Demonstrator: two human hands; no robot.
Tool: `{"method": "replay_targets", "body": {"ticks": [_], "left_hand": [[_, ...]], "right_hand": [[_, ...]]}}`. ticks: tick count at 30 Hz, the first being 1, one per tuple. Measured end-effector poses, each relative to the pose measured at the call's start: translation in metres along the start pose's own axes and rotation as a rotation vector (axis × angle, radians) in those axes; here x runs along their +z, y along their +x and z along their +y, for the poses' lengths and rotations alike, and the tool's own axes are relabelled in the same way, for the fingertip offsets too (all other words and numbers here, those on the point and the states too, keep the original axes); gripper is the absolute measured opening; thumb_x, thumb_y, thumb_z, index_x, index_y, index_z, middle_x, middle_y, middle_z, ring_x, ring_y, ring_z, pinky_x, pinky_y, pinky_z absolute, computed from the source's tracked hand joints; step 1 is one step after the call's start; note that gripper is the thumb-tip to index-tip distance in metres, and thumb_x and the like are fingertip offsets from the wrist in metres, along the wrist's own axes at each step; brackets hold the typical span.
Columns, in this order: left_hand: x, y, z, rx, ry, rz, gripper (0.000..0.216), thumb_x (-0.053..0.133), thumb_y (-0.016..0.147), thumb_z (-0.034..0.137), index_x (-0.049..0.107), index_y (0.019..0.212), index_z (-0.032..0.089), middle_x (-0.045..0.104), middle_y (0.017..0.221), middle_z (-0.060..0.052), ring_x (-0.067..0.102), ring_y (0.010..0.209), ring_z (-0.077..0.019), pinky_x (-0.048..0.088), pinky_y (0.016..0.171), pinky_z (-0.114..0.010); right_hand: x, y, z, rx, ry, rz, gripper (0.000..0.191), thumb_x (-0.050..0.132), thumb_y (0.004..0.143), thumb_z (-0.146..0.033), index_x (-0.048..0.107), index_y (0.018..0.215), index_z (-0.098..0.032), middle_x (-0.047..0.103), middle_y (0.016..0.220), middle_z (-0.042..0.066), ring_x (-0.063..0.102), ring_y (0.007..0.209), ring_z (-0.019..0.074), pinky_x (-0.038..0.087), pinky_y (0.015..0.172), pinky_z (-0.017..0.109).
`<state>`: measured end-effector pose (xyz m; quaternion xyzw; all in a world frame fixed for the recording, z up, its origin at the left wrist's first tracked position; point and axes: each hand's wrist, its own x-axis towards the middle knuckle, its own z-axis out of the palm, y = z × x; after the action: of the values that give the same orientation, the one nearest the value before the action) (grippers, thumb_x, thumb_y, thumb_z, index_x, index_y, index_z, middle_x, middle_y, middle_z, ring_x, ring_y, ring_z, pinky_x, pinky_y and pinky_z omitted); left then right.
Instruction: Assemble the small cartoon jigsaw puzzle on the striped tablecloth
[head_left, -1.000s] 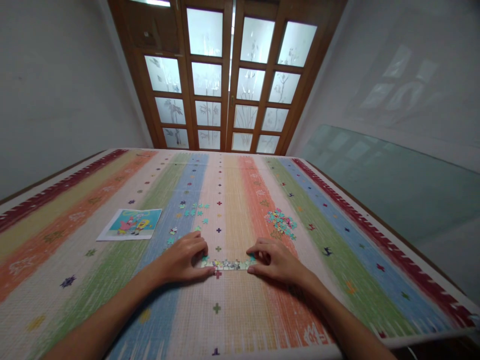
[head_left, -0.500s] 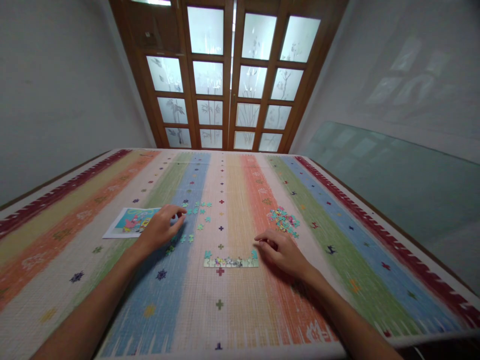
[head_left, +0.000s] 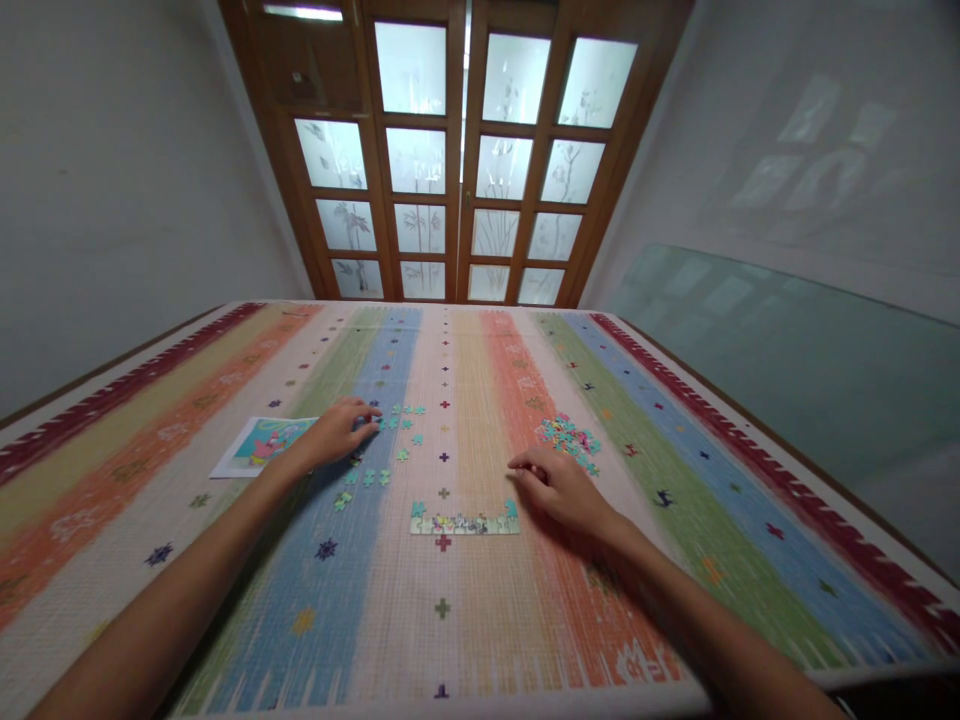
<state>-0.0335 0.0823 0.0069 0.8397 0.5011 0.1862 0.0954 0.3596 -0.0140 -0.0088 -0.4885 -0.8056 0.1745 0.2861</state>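
Observation:
My left hand [head_left: 346,430] reaches over the blue stripe, thumb and fingers apart, fingertips at the edge of a scatter of loose teal jigsaw pieces [head_left: 401,424]. Whether it touches one of them is hard to see. My right hand [head_left: 561,485] rests on the orange stripe with its fingers curled into a pinch; anything inside is hidden. Just left of it lies a joined puzzle strip [head_left: 465,524], a straight bottom row with a teal piece standing up at either end. Beyond the right hand sits a heap of mixed pieces [head_left: 568,438].
A printed reference picture [head_left: 259,445] lies flat at the left, partly covered by my left forearm. More loose pieces [head_left: 367,478] lie nearer me. The striped cloth [head_left: 480,610] covers the table, with a glass-paned wooden door [head_left: 465,150] behind it.
My left hand has moved slightly away from me and to the right, towards the scattered pieces, uncovering some near ones. My right hand stays nearly in place.

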Motion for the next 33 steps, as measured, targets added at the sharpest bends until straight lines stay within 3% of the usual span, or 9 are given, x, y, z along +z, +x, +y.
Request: {"method": "replay_targets", "body": {"ticks": [9,17,23,28,33], "left_hand": [[0.01,0.004,-0.001,0.047,-0.008,-0.019,0.027,0.056,0.087,0.039,0.075,0.094,0.02,0.067,0.091,-0.009,0.062,0.093,-0.0274,0.047,0.092,-0.039],[0.016,-0.005,-0.007,0.033,-0.024,0.02,0.03,0.053,0.089,0.037,0.074,0.102,0.02,0.068,0.094,-0.01,0.061,0.094,-0.0276,0.048,0.091,-0.041],[0.021,-0.008,-0.01,-0.022,-0.059,0.066,0.028,0.055,0.088,0.04,0.071,0.098,0.02,0.069,0.097,-0.01,0.06,0.094,-0.0275,0.047,0.095,-0.044],[0.021,-0.01,-0.008,-0.031,-0.045,0.085,0.036,0.056,0.086,0.041,0.071,0.11,0.019,0.068,0.102,-0.011,0.06,0.097,-0.0281,0.047,0.097,-0.045],[0.021,-0.011,-0.004,-0.036,-0.049,0.086,0.032,0.055,0.086,0.042,0.074,0.099,0.02,0.068,0.098,-0.011,0.061,0.097,-0.0288,0.047,0.097,-0.047]], "right_hand": [[0.0,0.013,0.005,-0.015,-0.034,-0.009,0.017,0.058,0.091,-0.02,0.075,0.09,-0.02,0.075,0.084,0.007,0.064,0.074,0.0194,0.048,0.074,0.033],[0.015,0.006,0.014,-0.004,0.046,0.169,0.02,0.056,0.094,-0.026,0.075,0.091,-0.019,0.079,0.091,0.009,0.071,0.082,0.0223,0.053,0.08,0.036],[0.018,-0.002,0.014,-0.003,0.06,0.223,0.02,0.057,0.094,-0.029,0.076,0.09,-0.021,0.08,0.089,0.008,0.073,0.081,0.0228,0.055,0.08,0.036],[0.02,-0.002,0.015,-0.025,0.024,0.248,0.019,0.058,0.093,-0.028,0.075,0.09,-0.021,0.08,0.088,0.008,0.074,0.079,0.0231,0.055,0.078,0.036],[0.021,-0.003,0.016,-0.045,-0.022,0.245,0.02,0.057,0.094,-0.029,0.074,0.09,-0.021,0.08,0.088,0.008,0.074,0.078,0.0231,0.055,0.077,0.036]]}}
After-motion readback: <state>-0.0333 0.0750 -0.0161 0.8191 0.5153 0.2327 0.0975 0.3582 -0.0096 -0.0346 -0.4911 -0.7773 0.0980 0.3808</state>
